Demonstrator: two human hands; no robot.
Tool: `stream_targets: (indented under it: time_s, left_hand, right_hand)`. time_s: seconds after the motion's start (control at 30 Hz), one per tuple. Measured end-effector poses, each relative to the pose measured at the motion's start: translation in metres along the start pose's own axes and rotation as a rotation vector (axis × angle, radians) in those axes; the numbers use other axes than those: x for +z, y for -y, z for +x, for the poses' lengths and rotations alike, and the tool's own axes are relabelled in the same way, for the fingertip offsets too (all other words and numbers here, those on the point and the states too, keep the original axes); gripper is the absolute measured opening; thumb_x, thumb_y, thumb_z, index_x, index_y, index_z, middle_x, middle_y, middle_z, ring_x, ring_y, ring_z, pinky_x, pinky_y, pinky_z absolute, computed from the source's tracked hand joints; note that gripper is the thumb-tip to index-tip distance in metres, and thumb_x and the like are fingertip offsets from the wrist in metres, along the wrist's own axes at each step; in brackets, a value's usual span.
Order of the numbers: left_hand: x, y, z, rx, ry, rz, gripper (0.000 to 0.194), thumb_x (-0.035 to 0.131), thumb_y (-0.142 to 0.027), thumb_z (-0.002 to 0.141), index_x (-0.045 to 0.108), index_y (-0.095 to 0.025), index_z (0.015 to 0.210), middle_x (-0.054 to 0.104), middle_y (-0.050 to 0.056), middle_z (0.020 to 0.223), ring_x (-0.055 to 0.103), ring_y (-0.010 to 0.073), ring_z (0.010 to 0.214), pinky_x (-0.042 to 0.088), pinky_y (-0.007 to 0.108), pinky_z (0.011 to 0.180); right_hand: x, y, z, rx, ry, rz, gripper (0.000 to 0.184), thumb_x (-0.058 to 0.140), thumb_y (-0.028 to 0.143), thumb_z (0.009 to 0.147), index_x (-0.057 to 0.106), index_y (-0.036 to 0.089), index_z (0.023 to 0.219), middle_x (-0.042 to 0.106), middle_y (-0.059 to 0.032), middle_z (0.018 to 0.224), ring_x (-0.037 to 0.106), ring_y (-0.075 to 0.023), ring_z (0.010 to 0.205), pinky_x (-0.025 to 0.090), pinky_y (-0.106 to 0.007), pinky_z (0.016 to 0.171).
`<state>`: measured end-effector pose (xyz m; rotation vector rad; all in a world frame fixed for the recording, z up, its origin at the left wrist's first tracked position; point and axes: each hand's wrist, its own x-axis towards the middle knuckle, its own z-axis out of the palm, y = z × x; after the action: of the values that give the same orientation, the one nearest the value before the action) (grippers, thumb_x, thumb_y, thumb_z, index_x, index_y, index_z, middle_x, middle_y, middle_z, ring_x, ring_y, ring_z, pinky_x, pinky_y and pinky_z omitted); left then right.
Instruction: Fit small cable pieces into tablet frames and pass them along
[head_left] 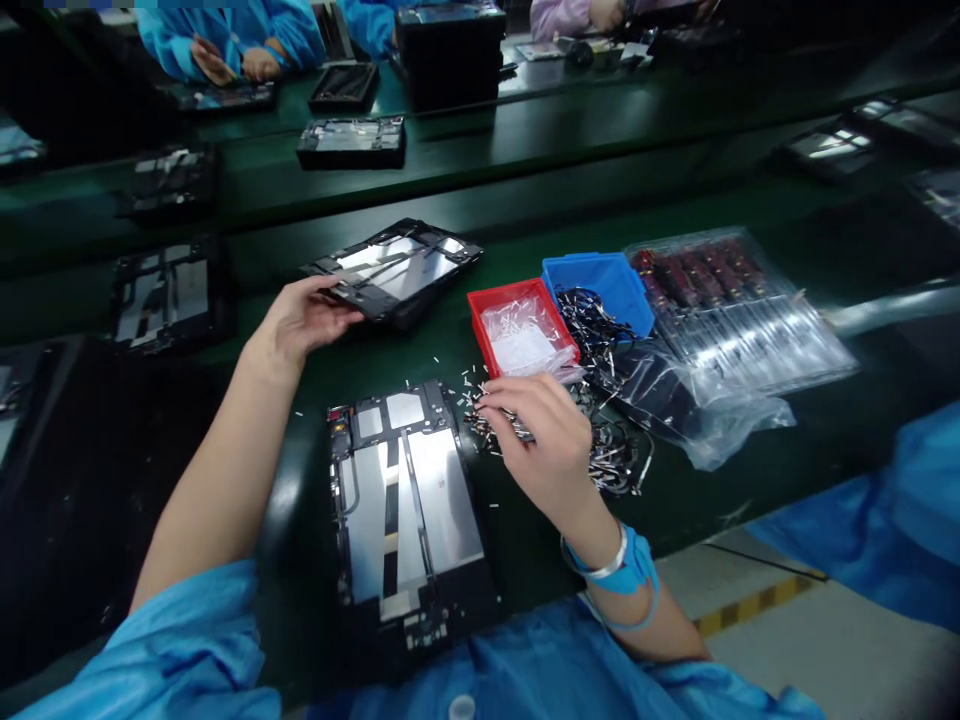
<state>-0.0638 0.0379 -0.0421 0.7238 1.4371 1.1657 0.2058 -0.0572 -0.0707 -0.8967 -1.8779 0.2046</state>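
Note:
My left hand (304, 320) grips the left end of a black tablet frame (394, 270) with a mirror-like panel, which sits slightly tilted on the green belt (465, 345). My right hand (536, 440) pinches a few small silver pins (499, 425) above a loose scatter of them. Closer to me, between my hands, lies a second black tablet frame (405, 510) with foil-like panels. A red bin (521, 325) holds a clear bag of small white pieces. Dark wire-like parts (611, 450) lie partly hidden behind my right hand.
A blue bin (600, 285) and a clear plastic tray of dark red parts (735, 300) stand beyond my right hand, beside a crumpled plastic bag (705, 415). Further black frames lie along the belts. Co-workers in blue sleeves (232, 40) sit across the far belt.

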Motion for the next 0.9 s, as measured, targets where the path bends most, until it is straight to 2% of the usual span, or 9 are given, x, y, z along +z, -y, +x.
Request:
stream_targets:
  time_s: [0.1,0.17,0.33,0.4,0.5,0.63,0.7,0.77,0.9]
  left_hand:
    - [0.007,0.009,-0.047,-0.048,-0.078,-0.215,0.012,0.049,-0.017,0.09,0.055,-0.015,0.08,0.06,-0.001,0.066,0.057,0.0086,0.062,0.045,0.014,0.051]
    - [0.007,0.014,-0.081,0.012,-0.138,-0.303,0.017,0.052,-0.027,0.09,0.054,-0.02,0.075,0.061,-0.003,0.066,0.053,0.0079,0.057,0.043,0.014,0.044]
    - [-0.001,0.041,-0.166,0.056,-0.278,-0.486,0.023,0.059,-0.031,0.084,0.055,-0.023,0.063,0.059,-0.007,0.058,0.052,0.0058,0.052,0.048,0.012,0.049]
    - [-0.003,0.063,-0.2,0.028,-0.274,-0.458,0.023,0.062,-0.033,0.08,0.056,-0.023,0.06,0.059,-0.006,0.056,0.052,0.0072,0.05,0.049,0.015,0.048]
    - [-0.001,0.108,-0.249,-0.063,-0.15,-0.381,0.022,0.07,-0.041,0.071,0.063,-0.023,0.061,0.064,-0.001,0.061,0.056,0.0127,0.051,0.051,0.022,0.046]
    - [0.01,0.163,-0.294,-0.212,-0.13,-0.438,0.025,0.08,-0.043,0.066,0.072,-0.022,0.077,0.069,0.001,0.076,0.06,0.0151,0.064,0.054,0.024,0.058]
    - [0.016,0.178,-0.303,-0.269,-0.112,-0.464,0.029,0.081,-0.043,0.066,0.074,-0.021,0.084,0.071,0.004,0.085,0.063,0.0178,0.073,0.055,0.026,0.064]
    - [0.019,0.185,-0.306,-0.325,-0.045,-0.498,0.033,0.08,-0.045,0.067,0.075,-0.02,0.087,0.072,0.007,0.095,0.065,0.0211,0.083,0.055,0.03,0.07]
    - [0.012,0.193,-0.302,-0.413,0.287,-0.601,0.036,0.079,-0.044,0.069,0.076,-0.018,0.093,0.066,0.013,0.121,0.057,0.0301,0.118,0.049,0.04,0.096]
  right_hand:
    - [-0.001,-0.003,0.001,0.031,-0.03,-0.051,0.015,0.057,0.014,0.088,0.065,0.022,0.079,0.071,-0.0014,0.077,0.064,-0.0155,0.075,0.052,-0.031,0.069]
    - [-0.002,-0.005,0.001,0.051,-0.05,-0.053,0.014,0.058,0.015,0.088,0.065,0.023,0.079,0.07,0.0003,0.075,0.064,-0.0153,0.073,0.051,-0.031,0.067]
    - [-0.004,-0.007,0.002,0.096,-0.141,-0.042,0.014,0.063,0.017,0.085,0.066,0.023,0.073,0.069,0.0011,0.071,0.062,-0.0154,0.07,0.051,-0.032,0.066]
    - [-0.004,-0.01,0.003,0.173,-0.18,0.013,0.011,0.065,0.018,0.082,0.067,0.023,0.071,0.069,0.0011,0.07,0.062,-0.0156,0.069,0.051,-0.032,0.063]
    - [-0.005,-0.021,0.005,0.357,-0.244,0.209,0.003,0.069,0.021,0.076,0.069,0.021,0.073,0.07,-0.0003,0.074,0.064,-0.0159,0.069,0.051,-0.03,0.059]
    - [-0.006,-0.028,0.008,0.512,-0.319,0.48,0.014,0.075,0.027,0.065,0.07,0.02,0.076,0.069,0.0006,0.07,0.056,-0.0111,0.054,0.046,-0.026,0.048]
    - [-0.005,-0.019,0.007,0.553,-0.28,0.581,0.019,0.077,0.026,0.059,0.07,0.021,0.076,0.067,0.0021,0.065,0.05,-0.0085,0.047,0.04,-0.023,0.041]
    - [-0.001,-0.001,0.005,0.59,-0.166,0.676,0.017,0.078,0.023,0.056,0.069,0.021,0.071,0.067,0.0026,0.064,0.048,-0.0072,0.044,0.037,-0.022,0.038]
    - [0.014,0.045,0.001,0.639,0.243,0.806,0.014,0.078,0.018,0.058,0.066,0.02,0.064,0.067,0.0028,0.061,0.053,-0.0076,0.047,0.041,-0.02,0.039]
